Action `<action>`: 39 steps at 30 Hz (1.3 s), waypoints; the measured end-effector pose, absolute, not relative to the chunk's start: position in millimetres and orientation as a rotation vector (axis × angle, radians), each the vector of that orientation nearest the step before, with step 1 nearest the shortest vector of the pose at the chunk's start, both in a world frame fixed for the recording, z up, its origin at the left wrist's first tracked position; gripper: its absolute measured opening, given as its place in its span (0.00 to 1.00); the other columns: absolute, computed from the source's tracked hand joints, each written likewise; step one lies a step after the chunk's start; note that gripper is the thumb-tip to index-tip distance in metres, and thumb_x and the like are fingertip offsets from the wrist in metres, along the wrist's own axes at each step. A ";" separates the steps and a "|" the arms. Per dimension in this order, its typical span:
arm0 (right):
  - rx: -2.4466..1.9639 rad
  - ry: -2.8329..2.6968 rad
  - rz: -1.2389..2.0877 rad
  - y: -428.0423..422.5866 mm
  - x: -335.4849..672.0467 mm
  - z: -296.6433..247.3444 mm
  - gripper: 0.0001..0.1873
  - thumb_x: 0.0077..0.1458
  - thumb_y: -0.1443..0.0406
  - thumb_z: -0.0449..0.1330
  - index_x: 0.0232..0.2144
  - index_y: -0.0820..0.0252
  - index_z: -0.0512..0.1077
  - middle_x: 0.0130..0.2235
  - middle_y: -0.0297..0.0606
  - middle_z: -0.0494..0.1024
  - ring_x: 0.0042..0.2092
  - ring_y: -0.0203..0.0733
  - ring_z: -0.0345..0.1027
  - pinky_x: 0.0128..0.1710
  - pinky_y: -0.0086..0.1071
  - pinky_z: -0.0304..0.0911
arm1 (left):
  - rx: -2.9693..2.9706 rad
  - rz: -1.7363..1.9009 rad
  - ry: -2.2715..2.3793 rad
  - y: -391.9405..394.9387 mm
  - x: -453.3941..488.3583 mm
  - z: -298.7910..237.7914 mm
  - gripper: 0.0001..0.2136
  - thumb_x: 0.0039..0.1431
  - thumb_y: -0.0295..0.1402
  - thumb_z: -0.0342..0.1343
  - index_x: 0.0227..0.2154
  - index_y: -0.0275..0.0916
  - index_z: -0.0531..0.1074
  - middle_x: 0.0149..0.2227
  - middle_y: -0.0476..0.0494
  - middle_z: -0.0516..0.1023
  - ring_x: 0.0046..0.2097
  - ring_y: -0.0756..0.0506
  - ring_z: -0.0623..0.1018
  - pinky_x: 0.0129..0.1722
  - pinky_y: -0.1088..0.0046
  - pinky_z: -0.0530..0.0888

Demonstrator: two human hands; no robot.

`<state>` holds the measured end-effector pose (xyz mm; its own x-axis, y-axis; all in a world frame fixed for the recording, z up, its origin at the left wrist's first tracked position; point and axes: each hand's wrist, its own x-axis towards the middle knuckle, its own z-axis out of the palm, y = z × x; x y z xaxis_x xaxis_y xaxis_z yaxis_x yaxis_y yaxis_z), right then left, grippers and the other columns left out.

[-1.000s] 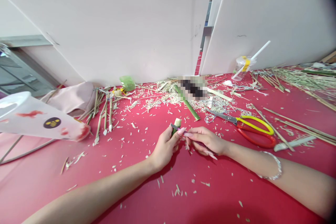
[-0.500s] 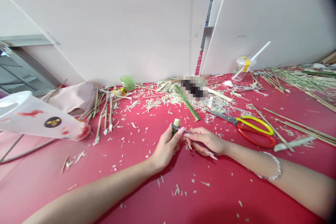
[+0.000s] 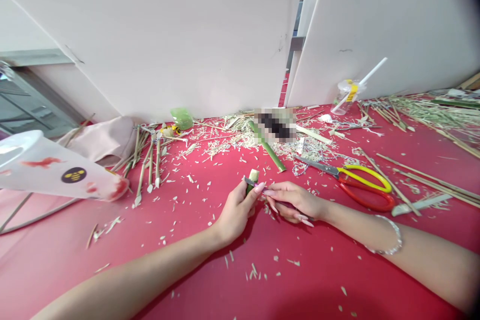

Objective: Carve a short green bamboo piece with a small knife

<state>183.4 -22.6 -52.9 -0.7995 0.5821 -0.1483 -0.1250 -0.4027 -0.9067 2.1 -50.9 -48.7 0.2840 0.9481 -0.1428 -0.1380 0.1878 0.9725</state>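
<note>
Just above the red tabletop, my left hand (image 3: 233,215) is closed around a short green stalk piece (image 3: 254,176), which looks like bamboo. Its pale, pared end pokes up past the fingers. My right hand (image 3: 296,201) grips a slim knife (image 3: 249,181) with a dark handle. The blade lies against the stalk just below the pale end, near my left thumb. Fingers cover most of the handle and the stalk's lower part. Beyond the hands lies a longer green stalk (image 3: 273,156) among pale shavings (image 3: 236,142).
Scissors (image 3: 360,185) with yellow and red handles lie right of my hands. A plastic cup (image 3: 63,172) leans at left, beside a pink bag (image 3: 108,142) and several whittled sticks (image 3: 150,170). White panels (image 3: 168,45) stand behind. A clear cup (image 3: 347,97) with a straw is back right.
Both hands stay in nearly the same place, still holding the stalk and the knife. The stalk's pale tip and my right fingers have shifted very slightly to the right.
</note>
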 end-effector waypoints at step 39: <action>-0.604 -1.420 2.307 -19.5 186.5 -54.3 0.18 0.64 0.53 0.53 0.27 0.59 0.62 0.09 0.18 0.56 0.09 0.27 0.39 0.09 0.20 0.45 | 1.069 0.965 1.032 -51.8 3.4 -45.6 0.21 0.53 0.51 0.61 0.31 0.40 0.60 0.21 0.60 0.48 0.21 0.56 0.49 0.19 0.78 0.50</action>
<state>186.5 -19.5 -54.3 -0.8421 0.5130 -0.1662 -0.0826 -0.4272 -0.9004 3.4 -51.8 -45.6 0.2373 0.9552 -0.1767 -0.1117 0.2075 0.9718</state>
